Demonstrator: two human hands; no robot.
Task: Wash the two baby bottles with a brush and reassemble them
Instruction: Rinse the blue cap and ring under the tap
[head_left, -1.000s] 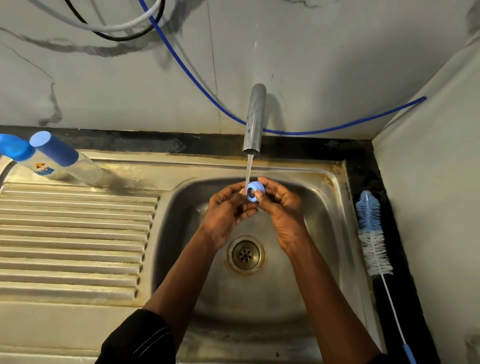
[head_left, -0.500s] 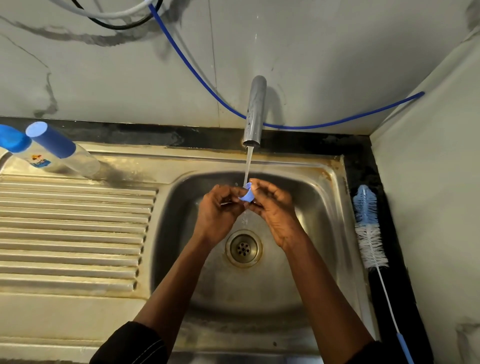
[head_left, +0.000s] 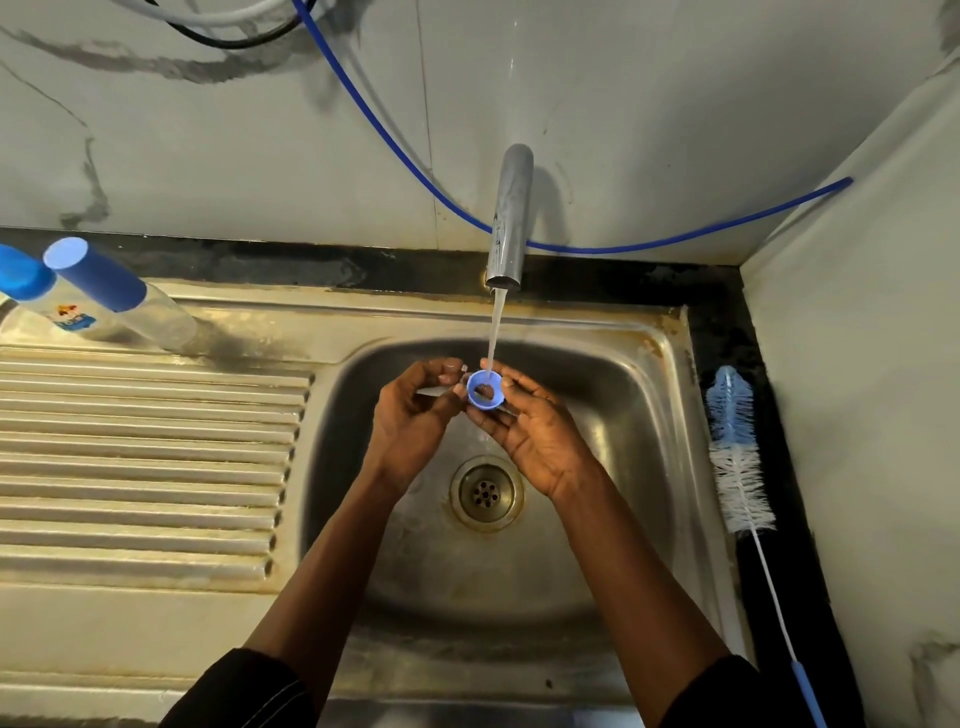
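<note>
The right hand (head_left: 530, 431) is cradling a small blue ring (head_left: 484, 391) on its fingers while the left hand (head_left: 415, 415) is pinching its rim under the tap (head_left: 506, 218) stream, perhaps also gripping something clear. Rinsing is underway; next comes refitting it to the bottles (head_left: 119, 296) on the drainboard (head_left: 145, 457), well apart from the brush (head_left: 737, 457).

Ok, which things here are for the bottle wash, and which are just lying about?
Job: blue ring held by left hand and right hand under tap; two bottles; brush; sink.
Lying about: blue hose; cables.
</note>
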